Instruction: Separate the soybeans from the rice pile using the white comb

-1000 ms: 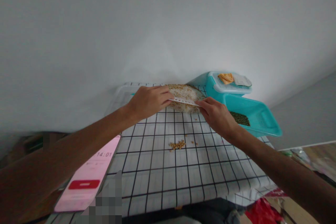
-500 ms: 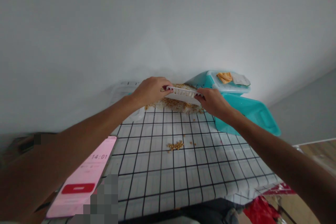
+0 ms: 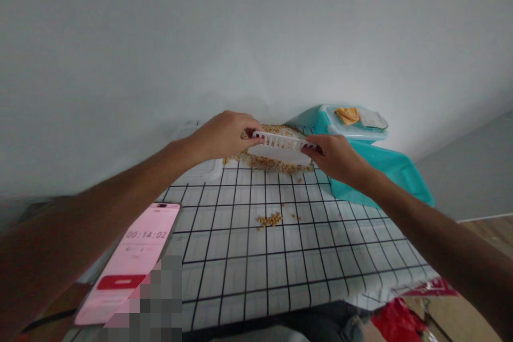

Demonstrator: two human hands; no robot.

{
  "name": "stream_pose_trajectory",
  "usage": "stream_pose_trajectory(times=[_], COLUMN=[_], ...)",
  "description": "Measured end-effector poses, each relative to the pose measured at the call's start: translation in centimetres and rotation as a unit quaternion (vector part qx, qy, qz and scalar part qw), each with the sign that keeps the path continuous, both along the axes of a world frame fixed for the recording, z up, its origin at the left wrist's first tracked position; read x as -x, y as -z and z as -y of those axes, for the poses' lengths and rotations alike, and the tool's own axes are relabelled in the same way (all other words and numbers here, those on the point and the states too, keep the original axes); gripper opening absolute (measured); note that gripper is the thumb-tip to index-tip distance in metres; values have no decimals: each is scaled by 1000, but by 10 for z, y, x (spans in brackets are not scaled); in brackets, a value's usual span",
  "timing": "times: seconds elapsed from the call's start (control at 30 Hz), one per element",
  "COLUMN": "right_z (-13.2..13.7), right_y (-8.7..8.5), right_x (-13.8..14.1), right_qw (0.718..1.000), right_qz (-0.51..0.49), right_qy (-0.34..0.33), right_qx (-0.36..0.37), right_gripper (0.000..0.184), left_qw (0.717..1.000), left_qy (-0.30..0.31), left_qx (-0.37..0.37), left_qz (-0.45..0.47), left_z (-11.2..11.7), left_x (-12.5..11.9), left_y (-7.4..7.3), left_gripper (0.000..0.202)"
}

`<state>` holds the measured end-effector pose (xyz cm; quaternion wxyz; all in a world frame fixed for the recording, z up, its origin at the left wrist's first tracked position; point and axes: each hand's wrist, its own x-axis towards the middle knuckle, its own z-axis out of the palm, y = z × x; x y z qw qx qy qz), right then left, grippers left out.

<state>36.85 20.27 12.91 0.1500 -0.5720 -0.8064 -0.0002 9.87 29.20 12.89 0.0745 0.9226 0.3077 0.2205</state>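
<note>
1. The white slotted tray (image 3: 282,154) is between your hands, in front of the grain heap (image 3: 266,164); whether they touch, you can't tell from here.
2. Your left hand (image 3: 228,132) pinches its near end, thumb against fingers; your right hand (image 3: 332,154) pinches the other. Match pressure at both ends and tilt with both wrists together (a one-sided dip would probably spill grains).
3. Nearer you than both hands, a small yellow pile (image 3: 270,219) sits on the desk (image 3: 240,259); mind your forearms.
4. Just beside your right hand stands the teal bin (image 3: 403,172).
</note>
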Motion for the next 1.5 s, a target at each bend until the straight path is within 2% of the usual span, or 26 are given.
stream_pose_trajectory(times=[0.3, 0.57, 0.67, 0.77, 0.87, 0.93, 1.0, 1.07, 1.13, 1.17, 1.23, 1.33, 1.4, 1.5], right_z=[10, 55, 64, 71, 98, 133, 175, 213, 236, 241, 243, 237, 234, 236], right_y=[-4, -2, -5, -15, -19, -12, 3, 21, 38, 45, 56, 72, 83, 95], right_x=[-3, -11, -14, -19, -27, -34, -41, -44, -43, -39, -30, -17, -12, -8], right_qw=[1000, 999, 999, 1000, 999, 997, 993, 989, 983, 983, 982, 985, 988, 991], right_qz=[6, -24, -25, -10, -11, -29, -15, 17, 19, 30, 36, 9, -8, -19], right_qy=[8, -31, -37, -20, -27, -65, -116, -143, -172, -176, -183, -170, -152, -130], right_qx=[-1, 28, 25, -1, -27, -29, -19, -25, -61, -42, -21, -23, -31, -19], right_gripper=[22, 21, 21, 22, 20, 21, 33, 43, 41, 38, 37, 40, 43, 48], left_qw=[1000, 986, 985, 991, 997, 995, 986, 986, 987, 989, 993, 995, 994, 989], left_qy=[10, 73, 92, 71, 56, 86, 135, 153, 159, 144, 97, 44, 18, 2], left_qx=[19, 139, 134, 105, 48, 6, -16, -39, 3, 28, 71, 86, 104, 139], left_qz=[-3, -52, -66, -38, -27, -51, -93, -45, 4, 9, -1, 14, 33, 50], left_z=[7, 42, 48, 50, 74, 112, 162, 210, 245, 256, 266, 266, 266, 267], left_x=[-4, 0, 0, 0, 1, 2, 5, 8, 13, 17, 24, 33, 37, 41], left_y=[-3, -15, -21, -28, -33, -31, -23, -8, 12, 23, 44, 67, 76, 82], left_gripper=[23, 18, 19, 23, 22, 17, 13, 16, 20, 19, 16, 15, 15, 16])
